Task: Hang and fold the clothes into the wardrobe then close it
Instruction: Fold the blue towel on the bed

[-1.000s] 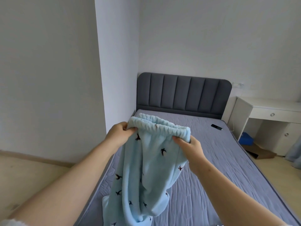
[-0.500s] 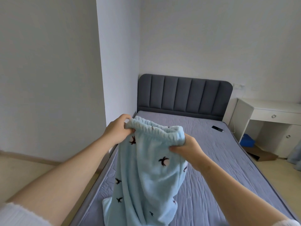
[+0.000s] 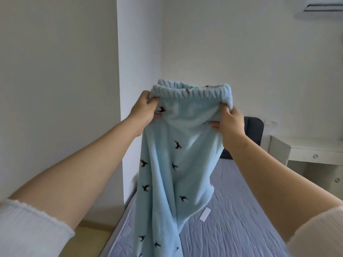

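Light blue fleece trousers (image 3: 174, 164) with small dark bird prints hang in front of me, held up by their elastic waistband. My left hand (image 3: 143, 110) grips the waistband's left end and my right hand (image 3: 229, 121) grips its right end. The legs drop straight down over the bed's near left corner and run out of the bottom of the view. A white label (image 3: 204, 214) dangles from the fabric. No wardrobe shows in this view.
A bed (image 3: 241, 229) with a grey-blue quilted cover lies below, its dark headboard (image 3: 253, 132) mostly hidden behind the trousers. A white desk (image 3: 306, 153) with drawers stands at the right. A white wall pillar (image 3: 137, 62) stands left of the bed.
Both hands have raised the trousers well higher and spread the waistband wider. The view has tilted up, and the trouser legs have lifted off the bed.
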The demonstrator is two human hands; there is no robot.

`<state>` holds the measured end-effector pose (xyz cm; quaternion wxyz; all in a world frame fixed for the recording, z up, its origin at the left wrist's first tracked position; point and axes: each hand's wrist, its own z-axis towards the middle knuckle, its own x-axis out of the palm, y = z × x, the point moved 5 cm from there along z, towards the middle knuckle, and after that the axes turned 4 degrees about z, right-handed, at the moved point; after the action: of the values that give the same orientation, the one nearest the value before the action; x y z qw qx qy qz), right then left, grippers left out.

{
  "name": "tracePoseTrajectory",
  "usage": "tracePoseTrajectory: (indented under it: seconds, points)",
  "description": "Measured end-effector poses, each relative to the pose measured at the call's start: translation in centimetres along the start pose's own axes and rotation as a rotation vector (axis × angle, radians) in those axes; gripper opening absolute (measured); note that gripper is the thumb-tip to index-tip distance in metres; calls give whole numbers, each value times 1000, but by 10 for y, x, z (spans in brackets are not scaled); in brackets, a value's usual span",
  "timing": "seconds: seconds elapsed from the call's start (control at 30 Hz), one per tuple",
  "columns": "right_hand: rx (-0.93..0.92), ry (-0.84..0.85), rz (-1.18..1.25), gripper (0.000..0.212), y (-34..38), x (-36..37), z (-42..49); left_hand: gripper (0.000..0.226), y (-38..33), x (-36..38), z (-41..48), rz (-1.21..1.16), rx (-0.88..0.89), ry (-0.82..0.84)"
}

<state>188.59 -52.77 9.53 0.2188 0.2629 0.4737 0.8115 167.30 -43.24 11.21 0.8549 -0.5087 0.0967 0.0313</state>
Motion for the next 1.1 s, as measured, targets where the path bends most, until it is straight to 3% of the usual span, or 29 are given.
tracePoseTrajectory:
  seconds: [0.1,0.2,0.33,0.5,0.57,0.67,0.83,0.93,1.1]
  points:
    - [-272,-5,39,13,37,2,2,11,-30,-19,7,-57,237,-109]
    - [-410,10,-10,17,59,7,-2,9,-50,-32,13,-124,305,-163]
    - [-461,12,-144,32,68,6,-3,9,-59,-40,11,-138,323,-225]
    - [-434,-95,-102,21,67,-12,-3,22,-50,-33,-2,-44,331,-159]
    - [-374,-132,-117,15,58,-21,-2,19,-40,-29,-6,-49,259,-128]
    - [-234,-124,-298,13,27,-31,1,13,-4,-10,-15,-133,-19,-23]
    - [196,48,-324,9,-53,-43,-12,8,68,24,-54,-17,-473,329]
    - [347,98,-380,11,-87,-54,-18,17,97,30,-63,90,-556,487]
    - [481,110,-448,9,-141,-58,-23,14,153,54,-69,103,-684,434]
